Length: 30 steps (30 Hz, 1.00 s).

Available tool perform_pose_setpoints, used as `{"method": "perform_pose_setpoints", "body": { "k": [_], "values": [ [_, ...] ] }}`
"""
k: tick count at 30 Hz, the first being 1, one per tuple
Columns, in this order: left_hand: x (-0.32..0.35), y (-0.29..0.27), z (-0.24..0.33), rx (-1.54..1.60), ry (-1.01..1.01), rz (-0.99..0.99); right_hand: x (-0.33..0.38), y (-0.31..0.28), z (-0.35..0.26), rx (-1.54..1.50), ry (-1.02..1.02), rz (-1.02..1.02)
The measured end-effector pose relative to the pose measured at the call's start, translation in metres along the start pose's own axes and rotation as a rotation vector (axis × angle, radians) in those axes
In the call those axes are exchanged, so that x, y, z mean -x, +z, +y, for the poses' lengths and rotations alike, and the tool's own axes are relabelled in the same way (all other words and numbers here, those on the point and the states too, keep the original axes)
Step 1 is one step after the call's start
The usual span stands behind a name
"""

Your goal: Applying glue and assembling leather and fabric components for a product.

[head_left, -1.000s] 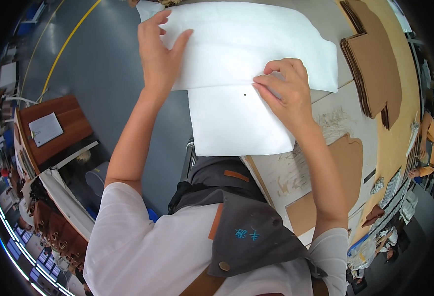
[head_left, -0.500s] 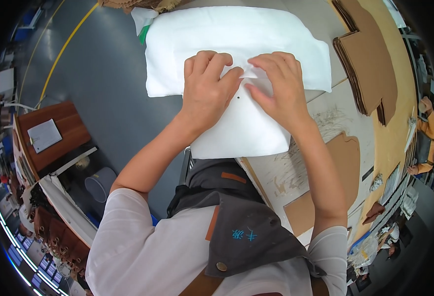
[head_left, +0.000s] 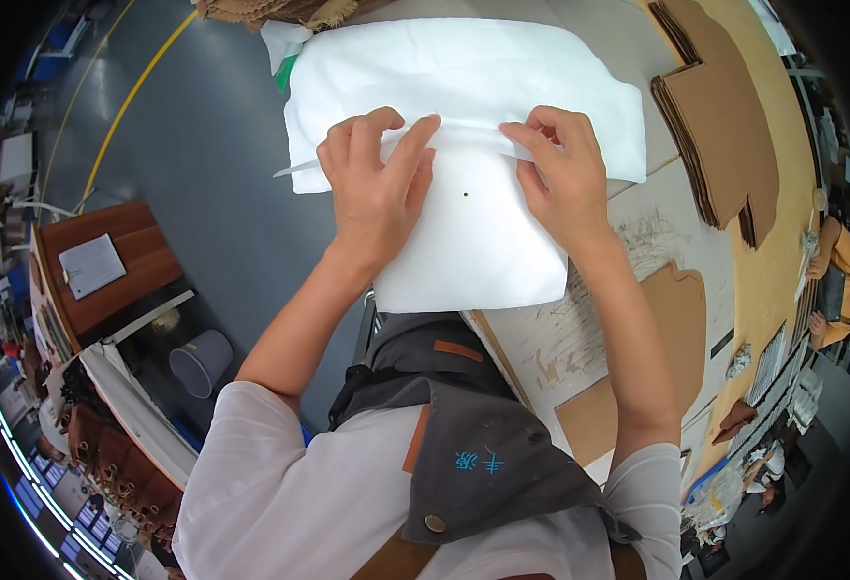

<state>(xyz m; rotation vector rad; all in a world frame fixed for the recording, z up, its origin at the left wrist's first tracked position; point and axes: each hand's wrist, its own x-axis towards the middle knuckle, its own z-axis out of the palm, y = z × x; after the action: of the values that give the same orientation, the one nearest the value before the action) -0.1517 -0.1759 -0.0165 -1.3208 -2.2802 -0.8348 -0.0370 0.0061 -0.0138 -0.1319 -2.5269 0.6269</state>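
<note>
White sheet (head_left: 473, 256) lies beneath both hands (head_left: 377, 184), which pinch its raised fold (head_left: 471, 137)

The sheet (head_left: 473, 256) is plain white with one small dark dot (head_left: 465, 194). The apron (head_left: 512, 498) is dark grey with bright blue marks (head_left: 491, 462); the shirt (head_left: 251, 483), white. The cardboard (head_left: 725, 135) is brown, the floor (head_left: 222, 145) blue-grey, the desk (head_left: 149, 242) reddish brown. The shaded bin (head_left: 214, 356) seems grey.

The person's left hand (head_left: 369, 193) and right hand (head_left: 574, 184) face each other, fingers (head_left: 411, 145) bent, index tips (head_left: 433, 123) near but apart, thumbs (head_left: 533, 189) nearer the body, with bare forearms (head_left: 299, 309) slanting back and outward behind the fingers.
</note>
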Motion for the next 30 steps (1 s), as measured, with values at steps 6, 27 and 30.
{"method": "perform_pose_setpoints", "body": {
  "k": [6, 27, 30],
  "values": [
    [0.006, -0.021, -0.016, -0.059, -0.142, -0.018, -0.008, -0.001, -0.003, 0.075, -0.036, 0.056],
    [0.062, -0.043, -0.079, -0.136, -0.016, 0.09, 0.017, -0.012, 0.02, 0.163, 0.044, 0.15],
    [0.063, -0.038, -0.089, -0.091, -0.08, 0.125, 0.028, -0.028, 0.033, 0.253, 0.146, 0.174]
  ]
}}
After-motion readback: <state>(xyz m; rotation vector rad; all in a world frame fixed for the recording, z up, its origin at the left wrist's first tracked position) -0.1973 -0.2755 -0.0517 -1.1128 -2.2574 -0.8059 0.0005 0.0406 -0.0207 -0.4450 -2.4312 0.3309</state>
